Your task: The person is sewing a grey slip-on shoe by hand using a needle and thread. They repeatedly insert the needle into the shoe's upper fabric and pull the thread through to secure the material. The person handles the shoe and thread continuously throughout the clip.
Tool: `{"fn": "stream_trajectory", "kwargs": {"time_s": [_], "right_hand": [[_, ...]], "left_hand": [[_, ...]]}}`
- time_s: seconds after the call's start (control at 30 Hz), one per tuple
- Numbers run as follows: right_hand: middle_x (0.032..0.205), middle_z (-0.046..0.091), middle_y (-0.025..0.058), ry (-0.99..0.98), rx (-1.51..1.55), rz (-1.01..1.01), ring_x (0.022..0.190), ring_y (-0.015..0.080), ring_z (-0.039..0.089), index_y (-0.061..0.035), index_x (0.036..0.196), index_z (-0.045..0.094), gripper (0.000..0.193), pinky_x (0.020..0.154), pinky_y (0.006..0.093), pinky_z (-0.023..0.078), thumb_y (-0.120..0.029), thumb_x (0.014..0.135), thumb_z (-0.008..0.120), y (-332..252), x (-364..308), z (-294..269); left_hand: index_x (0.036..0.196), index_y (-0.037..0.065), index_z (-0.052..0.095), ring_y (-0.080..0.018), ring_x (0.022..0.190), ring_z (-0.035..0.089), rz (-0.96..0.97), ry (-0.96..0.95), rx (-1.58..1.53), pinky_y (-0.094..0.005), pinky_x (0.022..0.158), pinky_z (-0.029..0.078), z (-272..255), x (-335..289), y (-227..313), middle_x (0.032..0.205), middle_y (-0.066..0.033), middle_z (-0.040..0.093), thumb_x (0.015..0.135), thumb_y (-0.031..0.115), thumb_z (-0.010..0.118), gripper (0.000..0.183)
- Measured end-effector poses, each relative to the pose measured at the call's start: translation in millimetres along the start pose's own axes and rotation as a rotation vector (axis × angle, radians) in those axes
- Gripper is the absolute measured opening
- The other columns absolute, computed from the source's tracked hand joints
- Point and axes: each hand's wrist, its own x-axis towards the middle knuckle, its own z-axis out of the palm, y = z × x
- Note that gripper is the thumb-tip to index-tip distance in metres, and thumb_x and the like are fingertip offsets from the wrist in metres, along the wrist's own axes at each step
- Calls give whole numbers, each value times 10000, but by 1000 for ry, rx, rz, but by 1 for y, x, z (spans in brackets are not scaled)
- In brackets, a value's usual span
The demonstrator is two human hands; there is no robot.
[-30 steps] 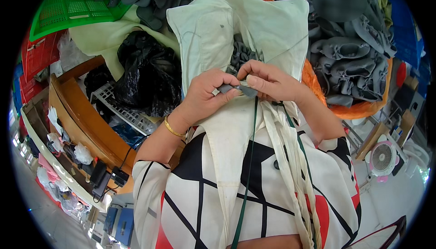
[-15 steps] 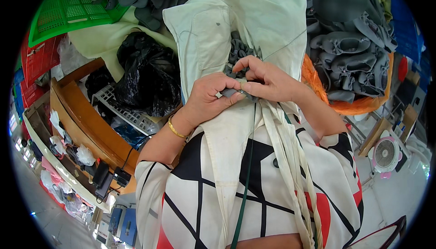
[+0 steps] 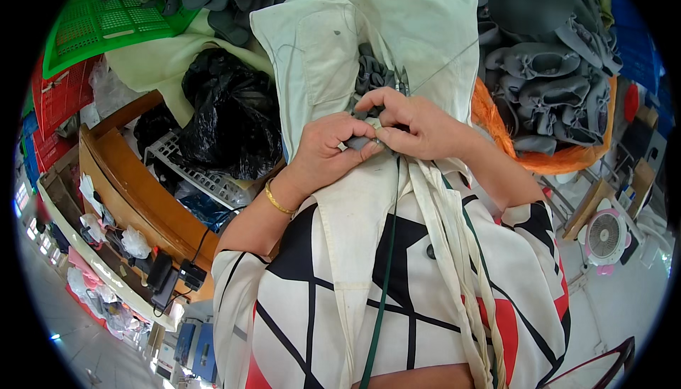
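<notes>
My left hand [image 3: 332, 149], with a gold bangle at the wrist, pinches a small grey piece [image 3: 356, 143], apparently cloth, between thumb and fingers. From the other side my right hand [image 3: 420, 128] meets it, thumb and fingertips closed at the piece's edge. The fingers hide most of the piece. Just beyond them, on the pale apron [image 3: 323, 41] over my lap, lies a heap of small dark grey pieces [image 3: 372, 73]. A pointed metal tool [image 3: 403, 80] sticks up beside that heap; its lower part is covered. A thin dark thread [image 3: 447, 61] stretches over the apron's right side.
Grey shoes [image 3: 543, 60] fill an orange-edged sack [image 3: 567, 165] at the right. To the left are a black plastic bag [image 3: 230, 119], a white rack [image 3: 195, 169], a wooden table [image 3: 135, 165] and a green crate [image 3: 117, 17]. A small fan [image 3: 606, 236] stands far right.
The view has shifted slightly. Both hands stay together at the grey piece, the right one's fingers having moved only a little.
</notes>
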Motion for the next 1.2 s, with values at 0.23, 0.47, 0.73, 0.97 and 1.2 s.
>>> {"fn": "stream_trajectory", "kwargs": {"time_s": [0.23, 0.47, 0.73, 0.97, 1.2], "right_hand": [[772, 636, 57, 200, -304, -28, 679, 230, 608, -70, 1168, 577, 252, 641, 343, 476, -136, 926, 604, 4, 4, -1], [759, 572, -10, 357, -862, -381, 784, 188, 623, -149, 818, 636, 77, 575, 340, 506, -208, 809, 686, -1, 10, 4], [767, 588, 1, 348, -738, -773, 674, 166, 614, -112, 831, 593, 60, 538, 283, 507, -116, 791, 637, -33, 19, 15], [831, 678, 59, 258, 919, -186, 566, 142, 625, -64, 1026, 543, 149, 488, 262, 497, -209, 1048, 519, -25, -17, -30], [611, 428, -22, 751, 999, -625, 530, 96, 413, -71, 880, 510, 129, 470, 236, 365, -129, 993, 533, -43, -173, -169]], "left_hand": [[968, 18, 707, -66, 680, 551, -387, 43, -141, -250, 607, 455, 6, 4, -8, 779, -24, 669, 845, 108, 776, 167], [1017, 6, 713, -51, 713, 561, -357, 80, -26, -218, 644, 468, 0, 10, -5, 815, 1, 683, 857, 77, 748, 178], [1023, 10, 708, -179, 746, 658, -108, 104, -53, -290, 687, 515, 3, 12, -17, 873, -104, 720, 768, 44, 750, 261], [980, 64, 700, -254, 711, 612, 53, 196, 499, -342, 625, 495, -14, 14, -18, 795, -93, 656, 795, 68, 757, 194], [978, 83, 692, -273, 728, 608, 177, 335, 718, -370, 613, 494, -50, -7, -25, 775, -88, 640, 789, 62, 754, 200]]}}
